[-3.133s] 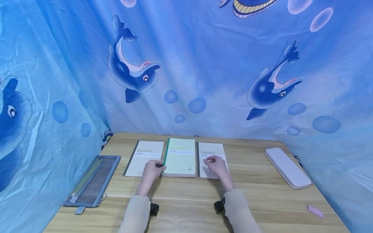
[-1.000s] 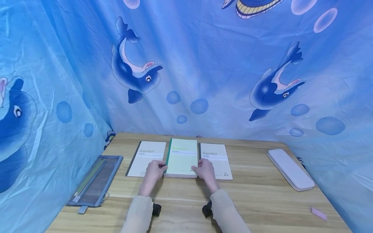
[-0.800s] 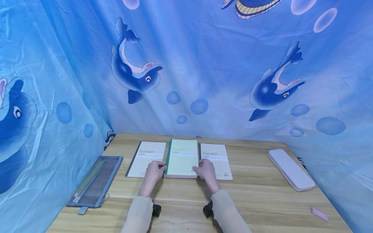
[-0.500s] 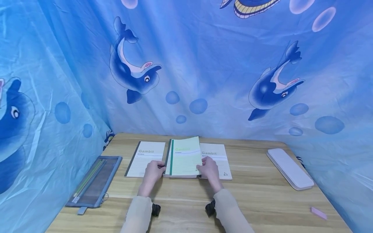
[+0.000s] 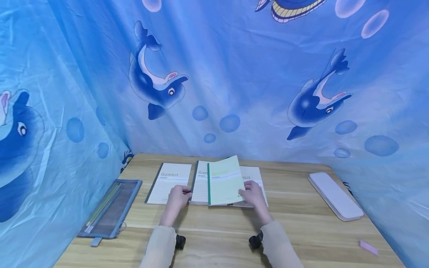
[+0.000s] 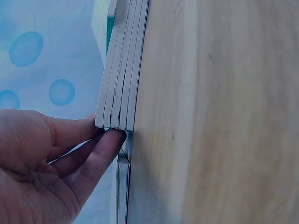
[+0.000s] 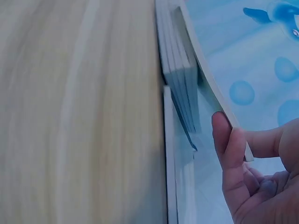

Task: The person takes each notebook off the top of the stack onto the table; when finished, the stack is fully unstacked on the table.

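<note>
A pale green notebook (image 5: 225,186) with a green spine is lifted and tilted, its right side higher. My right hand (image 5: 254,194) pinches its lower right corner between thumb and fingers. Below it lies a stack of white notebooks (image 5: 199,188) with dark spines, several thick in the left wrist view. At the stack's lower left corner, my left hand (image 5: 177,196) holds on, thumb at the top edge and a finger against the spines. A white notebook (image 5: 172,171) lies to the left. Another white notebook (image 5: 255,175) lies to the right, partly hidden by the green one.
A grey mesh pencil pouch (image 5: 129,201) with pencils in it lies at the table's left. On the right are a white case (image 5: 335,195) and a small pink eraser-like block (image 5: 368,247). A blue dolphin-print curtain (image 5: 214,82) stands behind the wooden table (image 5: 214,238).
My right hand has moved from the right notebook to the green one, then lifted it and drawn it rightward, uncovering a white notebook beneath. My left hand has stayed at the stack's corner.
</note>
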`<state>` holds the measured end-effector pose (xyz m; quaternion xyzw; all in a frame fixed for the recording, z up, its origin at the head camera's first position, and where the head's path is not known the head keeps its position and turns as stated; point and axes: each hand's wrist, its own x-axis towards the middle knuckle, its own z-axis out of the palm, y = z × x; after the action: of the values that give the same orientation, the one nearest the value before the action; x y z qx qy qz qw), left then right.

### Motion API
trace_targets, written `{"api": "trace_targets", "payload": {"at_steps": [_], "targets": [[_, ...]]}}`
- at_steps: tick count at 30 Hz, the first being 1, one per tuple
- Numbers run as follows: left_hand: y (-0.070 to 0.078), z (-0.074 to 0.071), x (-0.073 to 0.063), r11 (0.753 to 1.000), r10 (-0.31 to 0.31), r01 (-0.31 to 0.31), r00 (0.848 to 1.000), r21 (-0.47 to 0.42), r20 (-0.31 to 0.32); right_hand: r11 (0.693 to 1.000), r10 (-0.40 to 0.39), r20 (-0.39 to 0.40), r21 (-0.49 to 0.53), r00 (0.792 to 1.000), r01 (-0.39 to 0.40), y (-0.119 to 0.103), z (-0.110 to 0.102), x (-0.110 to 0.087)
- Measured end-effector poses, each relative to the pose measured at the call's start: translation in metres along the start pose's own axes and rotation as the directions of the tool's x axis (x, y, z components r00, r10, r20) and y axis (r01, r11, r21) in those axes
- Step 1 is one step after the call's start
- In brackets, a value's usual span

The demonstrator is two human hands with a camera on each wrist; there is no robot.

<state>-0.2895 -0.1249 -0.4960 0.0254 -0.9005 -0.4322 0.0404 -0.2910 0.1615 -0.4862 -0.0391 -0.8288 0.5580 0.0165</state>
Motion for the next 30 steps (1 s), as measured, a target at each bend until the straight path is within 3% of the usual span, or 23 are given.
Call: {"api": "trace_targets", "payload": {"at_steps": [13, 30], "targets": [[0.001, -0.001, 0.000, 1.000, -0.006, 0.006, 1.000, 0.001, -0.002, 0.988, 0.032, 0.002, 0.154, 0.999, -0.032, 0.004, -0.039, -0.002], [0.002, 0.001, 0.000, 1.000, -0.005, 0.005, 1.000, -0.001, 0.002, 0.984, 0.030, 0.051, 0.175, 0.998, -0.038, 0.032, -0.108, 0.003]]}}
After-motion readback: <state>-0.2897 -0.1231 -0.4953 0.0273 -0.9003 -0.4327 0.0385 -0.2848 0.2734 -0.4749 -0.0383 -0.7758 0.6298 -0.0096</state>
